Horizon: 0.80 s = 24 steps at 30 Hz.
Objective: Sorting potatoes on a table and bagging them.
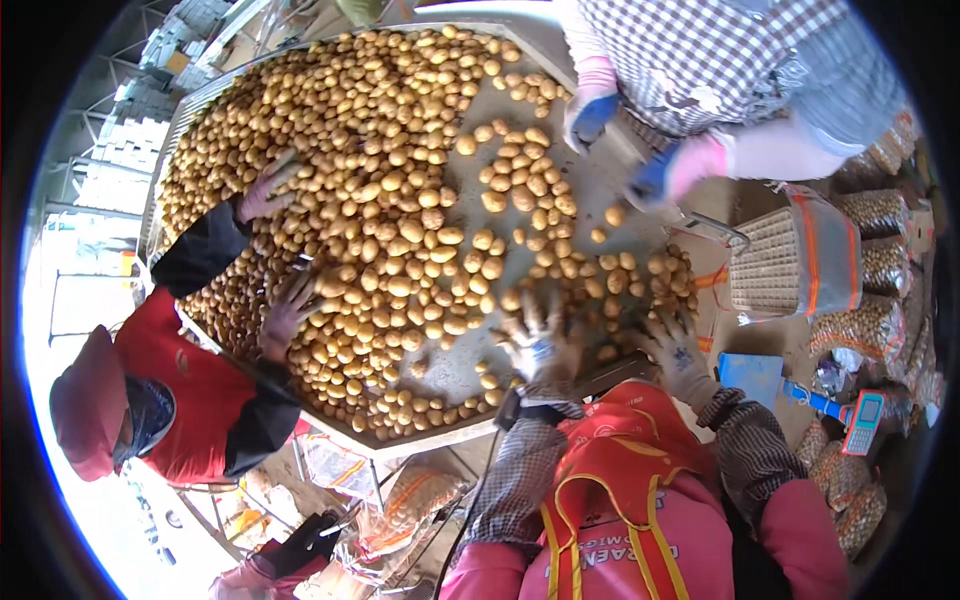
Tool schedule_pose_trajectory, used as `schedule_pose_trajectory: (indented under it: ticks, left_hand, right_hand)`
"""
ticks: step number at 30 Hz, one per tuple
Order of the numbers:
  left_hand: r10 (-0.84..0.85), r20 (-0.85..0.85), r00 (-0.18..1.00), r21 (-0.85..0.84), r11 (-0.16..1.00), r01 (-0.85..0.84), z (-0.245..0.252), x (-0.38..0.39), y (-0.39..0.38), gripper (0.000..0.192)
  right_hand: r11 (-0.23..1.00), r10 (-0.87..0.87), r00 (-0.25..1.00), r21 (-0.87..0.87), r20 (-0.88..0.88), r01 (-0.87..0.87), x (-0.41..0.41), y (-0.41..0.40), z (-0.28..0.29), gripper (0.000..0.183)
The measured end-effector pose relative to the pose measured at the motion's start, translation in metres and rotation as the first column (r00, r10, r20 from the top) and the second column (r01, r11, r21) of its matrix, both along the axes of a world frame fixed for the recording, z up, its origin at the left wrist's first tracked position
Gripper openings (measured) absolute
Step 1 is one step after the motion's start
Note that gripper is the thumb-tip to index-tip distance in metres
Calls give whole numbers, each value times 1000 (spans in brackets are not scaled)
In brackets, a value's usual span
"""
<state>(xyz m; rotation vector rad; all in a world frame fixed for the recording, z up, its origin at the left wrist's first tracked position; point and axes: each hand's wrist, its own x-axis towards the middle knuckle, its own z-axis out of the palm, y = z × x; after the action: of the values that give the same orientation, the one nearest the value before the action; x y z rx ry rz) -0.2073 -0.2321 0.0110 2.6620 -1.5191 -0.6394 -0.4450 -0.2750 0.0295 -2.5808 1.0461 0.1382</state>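
Note:
Many small potatoes [397, 187] lie on a metal-surfaced sorting table [450, 367] with a raised rim. My left hand [544, 349], in a pale work glove, is spread over the near part of the table, its fingertips at some potatoes. My right hand [679, 360], gloved the same way, reaches with fingers apart to a heap of potatoes [671, 274] at the table's right end. Between my hands lie more potatoes [592, 286], partly in shade. Neither hand has a potato plainly in its grasp.
Across the table a co-worker's blue-palmed gloves [592, 120] reach in. At the left, another co-worker's hands [289, 311] touch potatoes. A lined plastic basket [765, 262], filled potato bags [859, 330], a blue-platform scale [750, 382] and its display unit [866, 421] stand right.

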Motion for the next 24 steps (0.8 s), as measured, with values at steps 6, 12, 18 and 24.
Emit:
schedule_pose_trajectory:
  ticks: [6, 12, 18, 24]
  left_hand:
    - [-440, -138, 887, -420, 837, 350, -1, -61, -15, 45]
    - [156, 137, 978, -635, 772, -34, -3, -8, 79, 35]
    - [334, 26, 942, -459, 841, -285, -19, 57, 156, 45]
    - [603, -333, 725, -735, 316, -601, -7, 96, 159, 42]
  right_hand:
    - [946, -200, 905, -168, 375, 278, 11, 2, 23, 43]
    - [992, 117, 935, -91, 335, -92, 130, 14, 36, 43]
    - [922, 388, 905, -80, 176, -379, 134, 12, -17, 41]
    - [961, 265, 898, -175, 352, -216, 80, -11, -9, 30]
